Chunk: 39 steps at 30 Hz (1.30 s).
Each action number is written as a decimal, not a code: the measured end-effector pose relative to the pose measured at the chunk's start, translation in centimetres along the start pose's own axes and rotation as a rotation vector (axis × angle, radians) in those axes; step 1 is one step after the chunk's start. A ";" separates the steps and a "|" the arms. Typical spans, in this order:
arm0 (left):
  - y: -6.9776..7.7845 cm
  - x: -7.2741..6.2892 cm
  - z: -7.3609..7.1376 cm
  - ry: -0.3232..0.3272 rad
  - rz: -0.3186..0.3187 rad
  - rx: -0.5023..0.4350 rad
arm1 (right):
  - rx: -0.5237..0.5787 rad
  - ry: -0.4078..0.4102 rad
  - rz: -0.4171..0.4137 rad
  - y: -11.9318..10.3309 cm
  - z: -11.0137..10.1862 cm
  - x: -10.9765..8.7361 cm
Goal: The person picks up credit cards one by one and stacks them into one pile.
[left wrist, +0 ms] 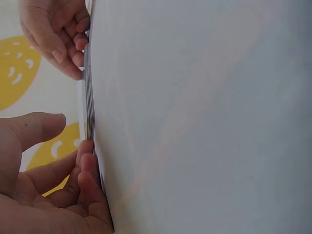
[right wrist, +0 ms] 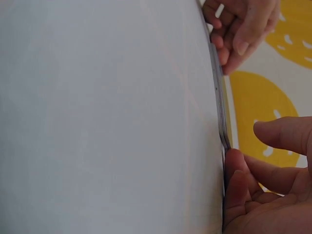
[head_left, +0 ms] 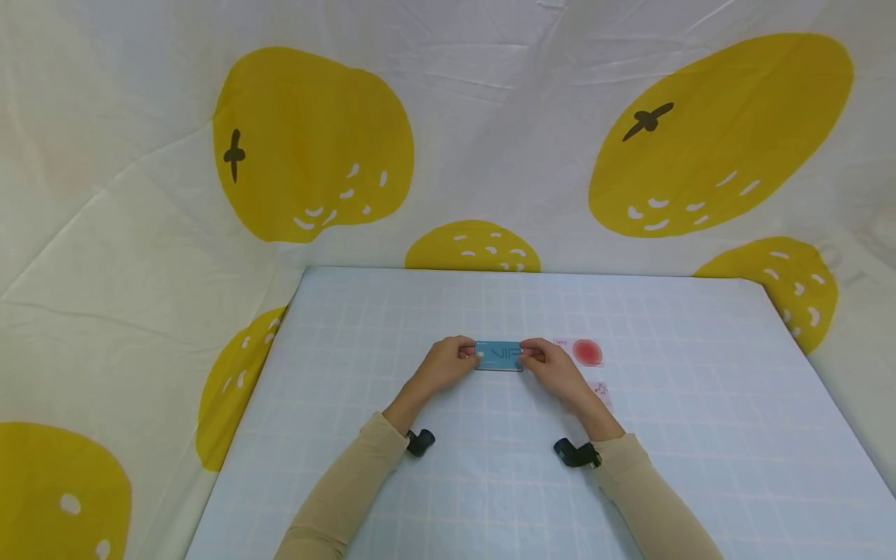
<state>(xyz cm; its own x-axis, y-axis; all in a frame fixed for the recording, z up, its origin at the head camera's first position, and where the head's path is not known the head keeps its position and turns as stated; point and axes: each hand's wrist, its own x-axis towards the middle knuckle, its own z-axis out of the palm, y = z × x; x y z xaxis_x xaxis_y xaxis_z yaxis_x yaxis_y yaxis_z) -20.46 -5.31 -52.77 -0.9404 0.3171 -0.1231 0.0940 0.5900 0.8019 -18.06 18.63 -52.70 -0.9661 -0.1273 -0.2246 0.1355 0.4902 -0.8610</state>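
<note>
A thin stack of cards (head_left: 498, 350) lies near the middle of the table, topped by a blue card with large dark letters. Its layered edge (left wrist: 89, 107) shows from the side in the left wrist view. My left hand (head_left: 448, 362) touches the left short end with bent fingers, and its thumb (left wrist: 48, 124) stands raised off the stack. At the opposite end is my right hand (head_left: 556, 369), its fingertips (right wrist: 235, 158) right against the stack's corner. Its thumb (right wrist: 275, 131) is also lifted clear of the cards.
Beyond my right hand lies a pale pink card with a red disc (head_left: 586, 352). A second pinkish card (head_left: 600, 393) is partly covered by my right forearm. The table (head_left: 336, 327) has a pale checked cover, with a white cloth (head_left: 490, 155) printed with yellow fruit behind it.
</note>
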 end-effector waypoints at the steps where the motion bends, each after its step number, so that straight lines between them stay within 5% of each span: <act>1: 0.0 0.0 0.0 0.001 0.000 -0.001 | 0.000 0.000 0.001 0.0 0.0 0.0; 39: -0.3 -0.2 0.1 0.032 -0.010 -0.006 | -0.017 0.009 -0.001 0.1 -1.1 -0.2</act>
<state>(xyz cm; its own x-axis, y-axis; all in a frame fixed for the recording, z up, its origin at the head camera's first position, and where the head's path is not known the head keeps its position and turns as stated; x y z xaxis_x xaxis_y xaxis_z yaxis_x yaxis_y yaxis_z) -20.23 -5.48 -53.01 -0.9514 0.2868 -0.1124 0.0825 0.5889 0.8040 -18.06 19.64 -52.24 -0.9682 -0.1204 -0.2193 0.1305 0.5046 -0.8534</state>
